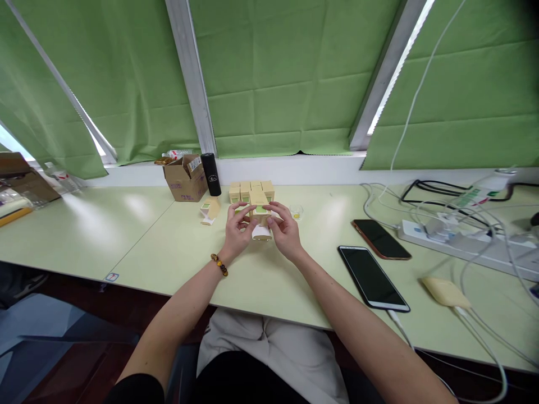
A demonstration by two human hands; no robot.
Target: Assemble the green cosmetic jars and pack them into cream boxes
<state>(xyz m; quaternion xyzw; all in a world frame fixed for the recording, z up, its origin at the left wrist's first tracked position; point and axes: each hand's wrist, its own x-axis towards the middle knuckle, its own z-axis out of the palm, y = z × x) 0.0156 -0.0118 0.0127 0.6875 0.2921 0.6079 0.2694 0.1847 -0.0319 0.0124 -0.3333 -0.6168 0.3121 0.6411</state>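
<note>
Between my two hands is a small cream paper box (261, 232) with a white flap folded out toward me and a green patch on its face. My left hand (239, 229) pinches its left side, fingers curled along the top. On the opposite side, my right hand (285, 229) grips it with thumb and fingers. Right behind stand several closed cream boxes (245, 188) in a group. Another cream box (210, 209) with its flap open lies to the left. A small clear round container (296, 212) with something yellow sits just right of my right hand.
A cardboard box (186, 182) and a black cylinder (211, 175) stand at the back left. To the right lie two phones, a white-edged one (373, 278) and a darker one (381, 239). Beyond them are a power strip (463, 241), tangled cables and a white bottle (484, 188).
</note>
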